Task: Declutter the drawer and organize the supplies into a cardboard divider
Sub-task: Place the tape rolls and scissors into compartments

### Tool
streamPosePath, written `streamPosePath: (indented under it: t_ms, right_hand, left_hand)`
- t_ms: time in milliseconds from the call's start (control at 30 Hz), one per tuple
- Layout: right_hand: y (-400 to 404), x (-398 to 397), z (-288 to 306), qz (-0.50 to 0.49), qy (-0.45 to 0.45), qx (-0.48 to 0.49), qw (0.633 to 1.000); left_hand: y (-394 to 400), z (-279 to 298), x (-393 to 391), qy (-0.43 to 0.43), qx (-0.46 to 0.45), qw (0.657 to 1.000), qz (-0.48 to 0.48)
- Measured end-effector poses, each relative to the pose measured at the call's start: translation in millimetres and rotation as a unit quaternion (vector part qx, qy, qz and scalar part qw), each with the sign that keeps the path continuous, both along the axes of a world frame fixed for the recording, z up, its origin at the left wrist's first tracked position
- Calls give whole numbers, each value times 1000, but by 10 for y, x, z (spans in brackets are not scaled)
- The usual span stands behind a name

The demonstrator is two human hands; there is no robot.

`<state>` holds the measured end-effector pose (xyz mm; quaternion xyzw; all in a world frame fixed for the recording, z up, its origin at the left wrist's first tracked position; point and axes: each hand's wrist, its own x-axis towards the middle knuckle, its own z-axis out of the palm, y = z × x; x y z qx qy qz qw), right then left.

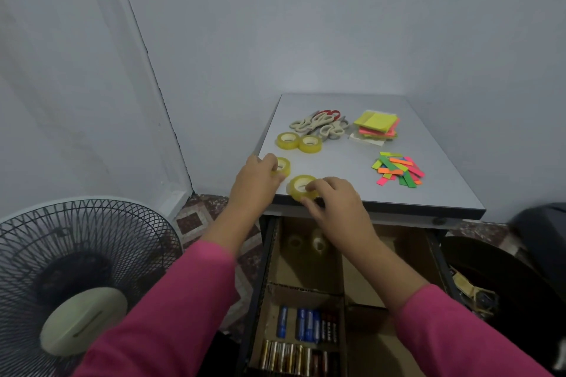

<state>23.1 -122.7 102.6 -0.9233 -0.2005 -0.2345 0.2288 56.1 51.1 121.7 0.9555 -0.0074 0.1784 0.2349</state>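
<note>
Gripping tape rolls: left fingers [269, 162] on one [283, 167], right fingers [318, 185] on another [298, 187].

Yellow tape rolls [298, 142]; pink sleeves [171, 300]; neon sticky strips [397, 169]; blue, gold batteries [301, 337]; grey tabletop [337, 168].

Both hands [260, 177] on tape rolls [301, 187]

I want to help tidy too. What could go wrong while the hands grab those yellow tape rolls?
1. The yellow tape roll under the right hand sits near the grey tabletop's front edge, so it might roll off, past the cardboard divider below.
2. The left hand grips another yellow tape roll near the table's left edge; a slip could drop it on the floor.
</note>
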Motion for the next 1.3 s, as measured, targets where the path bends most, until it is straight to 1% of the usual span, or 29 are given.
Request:
streamPosePath:
  t_ms: [100,233,300,367,467,533,600,667,767,867,1033,1300]
  right_hand:
    - [-142,-163,-117,34,-30,12,999]
    - [-366,-381,-361,48,-28,-3,998]
    - [-457,-450,-503,43,-11,-29,999]
    - [-506,-489,-607,32,17,-72,997]
    - [-481,-484,-633,33,73,-167,983]
    - [-416,-433,-623,35,116,-206,971]
    - [-324,-378,-590,14,150,-244,958]
    - [-221,-316,-562,-17,178,-280,943]
    - [-103,-227,-567,-57,219,-299,927]
    - [-21,-174,-634,-80,259,-308,912]
    - [16,-128,-720,-98,272,-318,903]
    - [92,-82,-789,-107,267,-355,890]
  left_hand:
    - [0,-30,-143,-29,25,999,-26]
    - [12,-175,-487,-131,63,985,-89]
    - [21,-328,-648,-159,83,975,-135]
    - [42,-542,-737,-136,117,971,-161]
    - [45,-805,-754,-79,202,961,-171]
    - [-7,-843,-712,-31,275,943,-186]
    - [-72,-849,-658,15,340,919,-199]
    - [-138,-841,-608,59,371,904,-202]
    - [-222,-804,-551,94,416,883,-198]
    - [-259,-820,-505,120,441,866,-203]
    - [-300,-865,-466,140,473,845,-205]
    - [-338,-907,-427,153,480,844,-181]
